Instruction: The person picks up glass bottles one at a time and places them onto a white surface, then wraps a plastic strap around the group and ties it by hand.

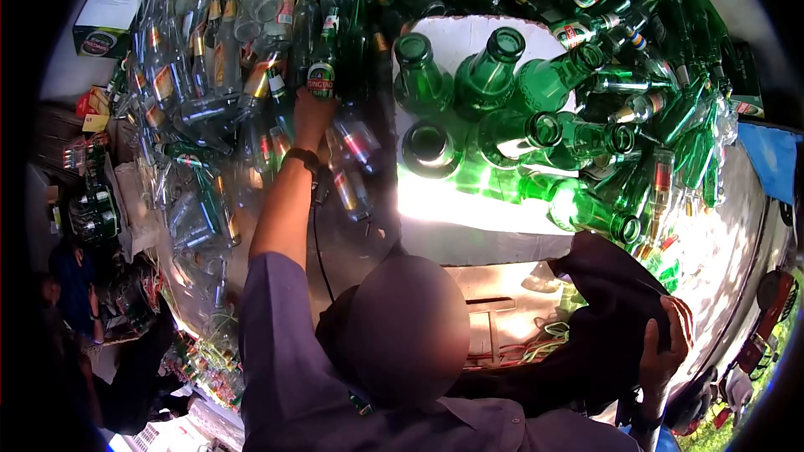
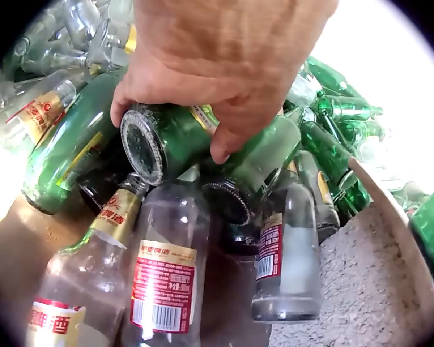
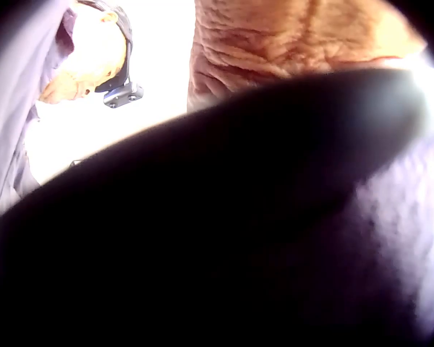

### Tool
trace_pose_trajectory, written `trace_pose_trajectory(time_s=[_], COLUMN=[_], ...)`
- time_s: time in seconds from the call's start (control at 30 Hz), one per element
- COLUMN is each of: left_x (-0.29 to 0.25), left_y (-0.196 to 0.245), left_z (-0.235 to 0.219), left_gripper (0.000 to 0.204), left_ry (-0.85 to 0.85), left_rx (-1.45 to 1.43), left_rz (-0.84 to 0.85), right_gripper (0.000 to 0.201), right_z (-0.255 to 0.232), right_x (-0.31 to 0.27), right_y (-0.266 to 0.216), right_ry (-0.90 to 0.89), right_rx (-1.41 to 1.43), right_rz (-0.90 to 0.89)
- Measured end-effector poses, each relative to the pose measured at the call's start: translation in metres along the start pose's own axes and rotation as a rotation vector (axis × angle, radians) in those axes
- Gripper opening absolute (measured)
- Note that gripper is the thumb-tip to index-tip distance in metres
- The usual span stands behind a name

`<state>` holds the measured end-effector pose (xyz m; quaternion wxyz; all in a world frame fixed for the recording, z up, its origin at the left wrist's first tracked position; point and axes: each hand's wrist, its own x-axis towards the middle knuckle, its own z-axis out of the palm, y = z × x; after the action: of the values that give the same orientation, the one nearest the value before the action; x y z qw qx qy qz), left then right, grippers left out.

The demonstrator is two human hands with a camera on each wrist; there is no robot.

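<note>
Left hand (image 2: 228,65) grips a green bottle (image 2: 177,141); probably slick, breakable glass, so I'd grab the body. Can't tell if the right hand (image 1: 659,351) is open.

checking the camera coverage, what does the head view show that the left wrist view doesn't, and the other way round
Only the head view: the right hand by a dark cloth, and a blue sheet at the far right.

Only the left wrist view: the round base of the green bottle being gripped, and a readable barcode on a clear bottle below it.

Both: the left hand gripping that green bottle, with labelled clear bottles close by.
</note>
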<state>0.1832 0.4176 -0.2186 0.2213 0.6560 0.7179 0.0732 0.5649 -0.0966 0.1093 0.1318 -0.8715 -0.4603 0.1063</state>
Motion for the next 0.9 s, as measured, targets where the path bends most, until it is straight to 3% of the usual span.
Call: trace_pose_trajectory(time_s=[0.17,0.3,0.37,0.47,0.5,0.6,0.63,0.7,0.73,0.77,0.9], left_x=[0.009,-0.014,-0.024,-0.058,-0.072,-0.095,-0.11,-0.121,-0.153,-0.144,-0.204], left_y=[-0.003,-0.007,-0.021,-0.008,-0.002,-0.016,-0.008,-0.018,0.012,-0.008,0.025], left_z=[0.01,0.008,0.01,-0.018,-0.034,-0.051,-0.072,-0.083,-0.112,-0.113,-0.18], left_gripper=[0.066,0.069,0.053,0.057,0.047,0.042,0.041,0.036,0.037,0.039,0.037], left_ry=[0.045,0.068,0.078,0.006,-0.071,-0.003,-0.085,-0.039,-0.073,-0.093,-0.178], left_rx=[-0.094,-0.198,-0.306,-0.547,-0.668,-0.766,-0.795,-0.9,-1.06,-1.09,-1.205], left_rz=[-0.007,-0.081,-0.053,-0.115,-0.105,-0.048,-0.052,-0.006,-0.043,0.065,0.186], right_gripper=[0.038,0.037,0.037,0.035,0.034,0.032,0.03,0.028,0.026,0.026,0.026], right_z=[0.002,0.002,0.003,0.0,0.0,0.001,0.003,0.0,0.0,0.002,0.004], right_x=[0.0,-0.003,-0.002,-0.005,-0.005,-0.01,-0.011,-0.011,-0.012,-0.015,-0.023], right_y=[0.003,0.003,0.002,0.002,0.003,0.008,0.009,0.007,0.007,0.012,0.013], right_ry=[-0.003,-0.003,0.01,0.017,0.015,0.031,0.054,0.046,0.055,0.066,0.026], right_rx=[-0.017,-0.027,-0.015,0.005,0.013,0.053,0.053,0.091,0.091,0.084,0.195], right_rz=[-0.028,-0.03,-0.038,-0.042,-0.039,-0.048,-0.05,-0.077,-0.099,-0.115,-0.038])
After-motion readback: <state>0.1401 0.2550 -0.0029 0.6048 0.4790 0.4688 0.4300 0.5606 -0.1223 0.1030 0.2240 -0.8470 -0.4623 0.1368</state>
